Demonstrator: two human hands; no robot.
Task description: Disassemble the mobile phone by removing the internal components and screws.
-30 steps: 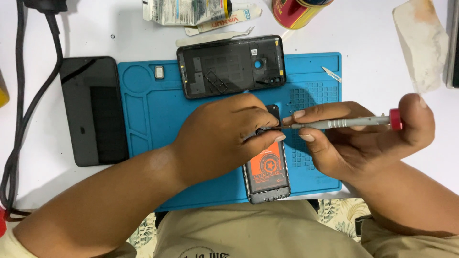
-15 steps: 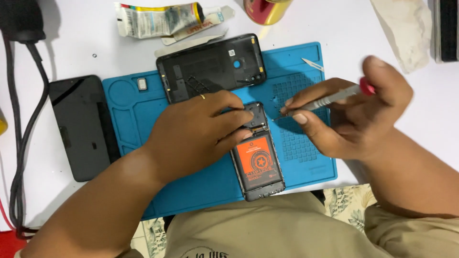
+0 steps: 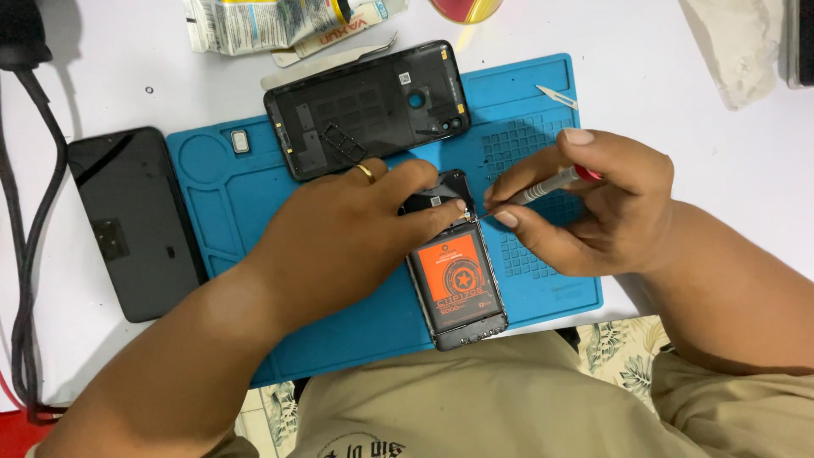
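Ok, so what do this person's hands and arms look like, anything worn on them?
Both forearms are bare, with no sleeves, gloves or watch in view. The left hand wears a thin gold-coloured ring on one finger. The right hand shows no ring or other jewellery. Fingernails are short and unpainted. Lower down, the person wears a khaki shirt with dark print at its bottom edge.
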